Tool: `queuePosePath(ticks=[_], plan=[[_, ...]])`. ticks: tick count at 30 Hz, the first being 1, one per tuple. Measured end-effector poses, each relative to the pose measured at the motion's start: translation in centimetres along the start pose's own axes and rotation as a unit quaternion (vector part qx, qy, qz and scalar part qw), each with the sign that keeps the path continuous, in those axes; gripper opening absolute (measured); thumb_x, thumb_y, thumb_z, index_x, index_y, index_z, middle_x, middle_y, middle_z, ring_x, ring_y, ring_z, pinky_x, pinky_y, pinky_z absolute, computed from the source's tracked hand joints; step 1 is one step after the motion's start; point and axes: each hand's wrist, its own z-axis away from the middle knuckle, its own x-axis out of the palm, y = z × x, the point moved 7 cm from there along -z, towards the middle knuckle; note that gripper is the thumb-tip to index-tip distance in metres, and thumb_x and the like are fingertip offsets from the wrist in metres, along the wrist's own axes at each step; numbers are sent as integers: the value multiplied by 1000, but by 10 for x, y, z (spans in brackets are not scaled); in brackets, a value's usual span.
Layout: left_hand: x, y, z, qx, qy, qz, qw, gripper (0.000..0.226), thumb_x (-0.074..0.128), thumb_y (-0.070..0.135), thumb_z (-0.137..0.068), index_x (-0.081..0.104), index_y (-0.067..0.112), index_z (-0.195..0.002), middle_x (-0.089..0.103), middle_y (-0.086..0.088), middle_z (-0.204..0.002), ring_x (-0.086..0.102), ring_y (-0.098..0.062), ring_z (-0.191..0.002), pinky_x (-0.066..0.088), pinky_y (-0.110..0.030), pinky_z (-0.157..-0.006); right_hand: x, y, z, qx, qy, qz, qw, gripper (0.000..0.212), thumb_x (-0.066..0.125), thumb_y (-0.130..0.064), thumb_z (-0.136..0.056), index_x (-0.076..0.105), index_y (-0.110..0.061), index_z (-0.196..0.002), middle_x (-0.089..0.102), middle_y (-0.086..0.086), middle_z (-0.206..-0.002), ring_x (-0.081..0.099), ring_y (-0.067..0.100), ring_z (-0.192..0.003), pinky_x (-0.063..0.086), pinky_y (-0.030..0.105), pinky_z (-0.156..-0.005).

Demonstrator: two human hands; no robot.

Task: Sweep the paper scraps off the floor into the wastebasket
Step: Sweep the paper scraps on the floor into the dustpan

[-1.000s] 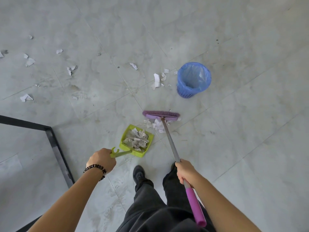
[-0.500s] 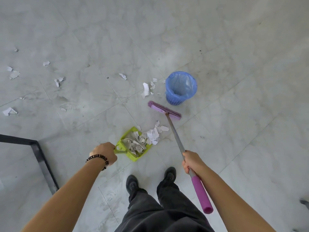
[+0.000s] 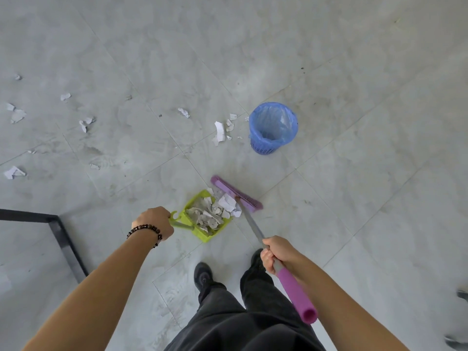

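As our left hand [image 3: 154,221] grips the dustpan [image 3: 204,237] and right hand [image 3: 278,252] the broom [image 3: 238,194], scraps [image 3: 208,216] heap at the pan's lip. A tilted lift could spill them.

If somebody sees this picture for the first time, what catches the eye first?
The lime-green dustpan, heaped with paper scraps, lies before the person's feet, the purple broom at its mouth. Beyond stands a blue wastebasket, and loose scraps dot the grey floor to its left.
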Motion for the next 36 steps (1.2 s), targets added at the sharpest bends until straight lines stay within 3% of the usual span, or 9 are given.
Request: queuePosePath(ticks=[4, 9, 14, 19, 23, 25, 28, 32, 36], plan=[[2, 2, 1, 4, -10, 3, 1000, 24, 50, 11, -78, 66, 27, -87, 64, 3, -78, 64, -17, -70, 47, -23, -53, 0, -9, 33, 5, -11, 32, 999, 56, 43, -31, -102, 44, -12, -50, 35, -5, -42, 34, 3, -26, 31, 13, -26], [0, -2, 3, 5, -27, 13, 1000, 22, 50, 11, -78, 64, 26, -83, 64, 3, -77, 63, -17, -69, 46, -23, -53, -4, -39, 59, -25, -37, -5, 999, 33, 44, -27, -102, 43, -13, -72, 38, -5, -49, 38, 2, -27, 34, 13, -25], [14, -18, 12, 3, -35, 43, 998, 25, 46, 12, -79, 62, 30, -85, 65, 3, -79, 65, -17, -72, 47, -23, -54, 1, -59, 69, -22, -44, -11, 999, 53, 40, -31, -102, 44, -12, -52, 35, -7, -43, 36, 2, -24, 31, 12, -24], [27, -22, 18, -8, -28, 60, 998, 22, 50, 20, -82, 64, 29, -96, 61, 5, -80, 60, -17, -73, 45, -24, -55, 15, -66, 42, -39, 24, 108, 993, 59, 37, -33, -101, 44, -11, -47, 36, -5, -35, 36, 5, -22, 29, 11, -26], [32, -18, 22, -11, -30, 54, 998, 24, 49, 18, -82, 66, 26, -97, 60, 4, -78, 60, -19, -73, 48, -25, -57, 28, -70, 15, -153, 134, 370, 906, 36, 42, -7, -96, 42, -9, -60, 42, -4, -31, 39, 8, -24, 37, 21, -35], [34, -18, 25, -18, -30, 55, 998, 23, 48, 14, -80, 65, 27, -90, 62, 3, -77, 61, -18, -70, 49, -25, -56, 38, -56, 1, -140, 122, 440, 879, 47, 39, 7, -93, 42, -6, -47, 43, -3, -26, 49, 12, -33, 44, 23, -54], [36, -22, 26, -25, -23, 54, 998, 22, 46, 11, -80, 62, 27, -84, 62, 3, -76, 60, -16, -67, 44, -23, -50, 39, -34, -8, -117, 107, 509, 846, 42, 40, 7, -84, 49, -3, -45, 55, 12, -44, 58, 32, -60, 54, 37, -73], [31, -18, 23, -24, -13, 38, 999, 23, 47, 11, -81, 63, 26, -88, 62, 3, -77, 59, -15, -65, 43, -23, -49, 28, -20, 17, -79, 70, 476, 873, 29, 38, -3, -90, 48, -5, -62, 48, 5, -37, 50, 20, -39, 45, 26, -43], [30, -10, 23, -21, -9, 33, 999, 23, 49, 12, -81, 63, 25, -94, 60, 4, -79, 59, -18, -72, 44, -25, -54, -7, -32, 53, 9, 19, 257, 966, 33, 42, -27, -99, 44, -13, -70, 40, -6, -46, 38, 1, -29, 33, 13, -27]])
